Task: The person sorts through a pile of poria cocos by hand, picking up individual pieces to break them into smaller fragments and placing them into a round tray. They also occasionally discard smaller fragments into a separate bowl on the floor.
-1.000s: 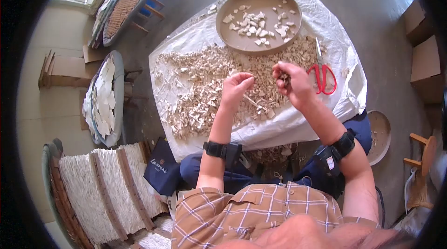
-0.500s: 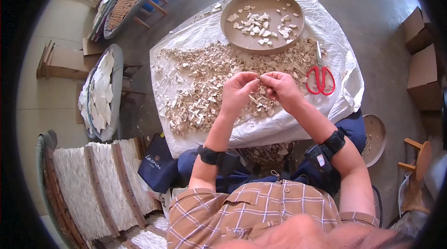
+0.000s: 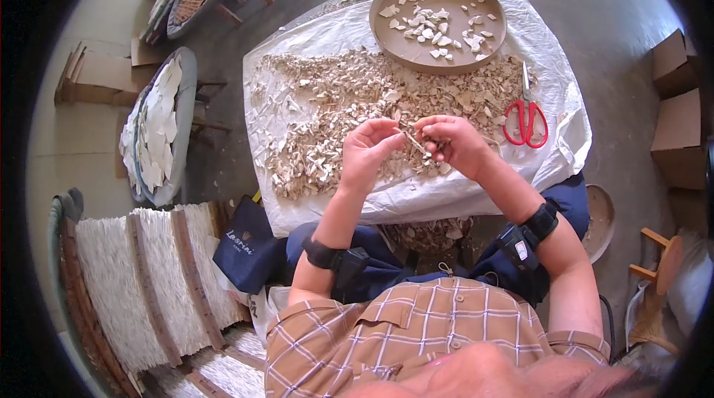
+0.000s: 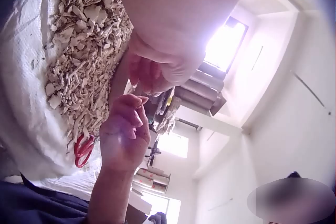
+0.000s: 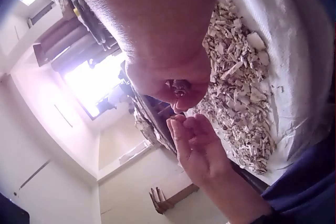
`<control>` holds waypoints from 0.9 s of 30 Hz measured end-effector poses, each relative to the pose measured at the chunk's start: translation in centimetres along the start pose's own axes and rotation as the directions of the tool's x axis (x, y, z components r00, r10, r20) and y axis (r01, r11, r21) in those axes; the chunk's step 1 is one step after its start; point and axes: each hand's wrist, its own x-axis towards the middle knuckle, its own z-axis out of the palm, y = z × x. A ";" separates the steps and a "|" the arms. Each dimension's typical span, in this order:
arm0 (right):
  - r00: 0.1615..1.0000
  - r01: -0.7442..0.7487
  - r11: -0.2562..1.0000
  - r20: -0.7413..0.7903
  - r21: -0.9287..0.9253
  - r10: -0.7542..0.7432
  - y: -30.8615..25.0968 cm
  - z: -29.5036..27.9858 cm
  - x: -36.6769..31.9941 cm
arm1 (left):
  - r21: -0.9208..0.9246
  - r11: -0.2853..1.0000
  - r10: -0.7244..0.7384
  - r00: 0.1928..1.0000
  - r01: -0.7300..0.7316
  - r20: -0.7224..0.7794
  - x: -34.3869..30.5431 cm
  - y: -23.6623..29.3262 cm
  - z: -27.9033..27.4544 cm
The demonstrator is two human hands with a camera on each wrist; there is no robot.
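Observation:
Both hands hover close together above a heap of dried, pale brown chips and flakes on a white woven sheet. My left hand has thumb and fingertips brought together on a tiny piece, mostly hidden by the fingers. Facing it, my right hand curls its fingers round a few darker brown pieces, seen in the palm in the right wrist view. Red-handled scissors lie to the right of the right hand, blades pointing away. Beyond the hands, a round shallow tray holds larger pale pieces.
Stacked white sheets between wooden strips stand at lower left, by a dark blue bag. Farther left is a round rack of white pieces. Cardboard boxes and a small wooden stool stand at right.
The right hand came in to meet the left at the fingertips, and now the two stand slightly apart. The head view has shifted a little.

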 end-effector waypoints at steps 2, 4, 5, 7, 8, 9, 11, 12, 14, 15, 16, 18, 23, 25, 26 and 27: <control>0.999 -0.031 0.999 -0.025 -0.037 0.030 0.3 1.2 -0.1 | 0.005 1.000 0.015 1.000 -0.015 0.000 -0.1 -0.2 0.0; 0.997 -0.058 0.996 -0.053 -0.066 0.054 0.8 2.0 -0.1 | 0.009 0.999 0.039 0.999 -0.039 -0.002 -0.2 -0.1 0.3; 0.998 -0.054 0.995 -0.050 -0.079 0.050 1.2 1.9 0.2 | 0.087 0.996 0.037 0.999 -0.034 -0.028 -0.3 0.1 0.5; 0.998 0.037 0.993 -0.051 -0.115 -0.043 1.6 1.7 0.6 | 0.234 0.971 0.070 0.996 -0.055 -0.059 -0.4 0.2 0.6; 0.996 0.044 0.992 -0.066 -0.116 -0.052 1.5 1.8 0.6 | 0.290 0.954 0.091 0.995 -0.074 -0.048 -0.5 0.2 0.7; 0.995 0.039 0.991 -0.081 -0.126 -0.049 1.4 2.0 0.5 | 0.345 0.934 0.112 0.993 -0.095 -0.032 -0.7 0.2 0.8; 0.992 0.029 0.995 -0.119 -0.100 -0.041 1.7 1.7 0.7 | 0.352 0.928 0.129 0.992 -0.120 -0.002 -1.0 0.0 0.7; 0.991 0.048 0.993 -0.121 -0.107 -0.061 1.4 1.6 0.6 | 0.288 0.949 0.129 0.992 -0.128 0.017 -1.0 0.2 0.9; 0.997 0.013 1.000 -0.070 -0.021 -0.015 1.0 1.3 0.3 | 0.218 0.967 0.126 0.991 -0.133 0.046 -1.1 0.5 0.8; 0.999 0.026 0.999 -0.036 0.042 -0.024 0.9 0.4 0.6 | 0.213 0.970 0.107 0.993 -0.117 0.056 -1.2 1.3 0.9; 0.999 0.017 0.993 0.035 0.117 -0.021 0.2 0.2 0.2 | 0.202 0.975 0.084 0.994 -0.097 0.073 -1.1 1.8 1.0; 0.995 0.069 0.965 0.054 0.251 -0.085 -0.8 -1.4 -0.4 | 0.207 0.975 0.073 0.997 -0.077 0.027 -0.8 1.5 0.3; 0.955 0.262 0.898 -0.231 0.353 -0.188 -5.5 -0.7 -5.6 | 0.129 0.989 0.071 0.997 -0.071 0.004 -0.6 2.1 -0.5; 0.933 0.326 0.865 -0.278 0.382 -0.229 -6.6 -1.3 -7.1 | 0.082 0.995 0.054 0.999 -0.054 -0.001 -0.6 1.9 -0.7; 0.920 0.365 0.839 -0.293 0.404 -0.259 -7.2 -1.7 -7.9 | 0.079 0.995 0.057 0.998 -0.056 -0.014 -0.5 1.8 -0.6; 0.905 0.405 0.808 -0.312 0.427 -0.290 -7.6 -2.4 -8.8 | 0.077 0.996 0.057 0.998 -0.055 -0.024 -0.5 1.6 -0.6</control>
